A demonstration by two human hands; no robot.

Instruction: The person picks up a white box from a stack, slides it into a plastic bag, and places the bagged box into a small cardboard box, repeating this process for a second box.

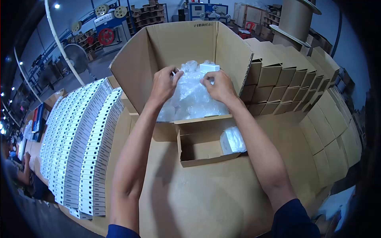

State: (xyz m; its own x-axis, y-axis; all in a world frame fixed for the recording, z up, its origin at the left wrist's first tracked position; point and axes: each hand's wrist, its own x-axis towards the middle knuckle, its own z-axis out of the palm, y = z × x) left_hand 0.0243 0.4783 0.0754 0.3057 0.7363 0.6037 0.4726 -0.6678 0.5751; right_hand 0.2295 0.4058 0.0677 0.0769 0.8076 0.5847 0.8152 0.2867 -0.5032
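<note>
Both my hands reach into a large open cardboard box [178, 43] filled with clear plastic bags [192, 99]. My left hand [164, 84] pinches the plastic at the pile's top left. My right hand [218, 86] grips the plastic near a small white box [209, 68] that lies on top of the pile. Just in front of the big box stands a small open cardboard carton [198, 147] with one plastic-wrapped item [233, 139] inside, between my forearms.
Long rows of small white boxes [79, 146] lie on the left of the cardboard-covered table [206, 198]. Stacks of folded small brown cartons [293, 79] rise on the right. Another person [16, 170] is at the far left edge. Factory machines and spools stand behind.
</note>
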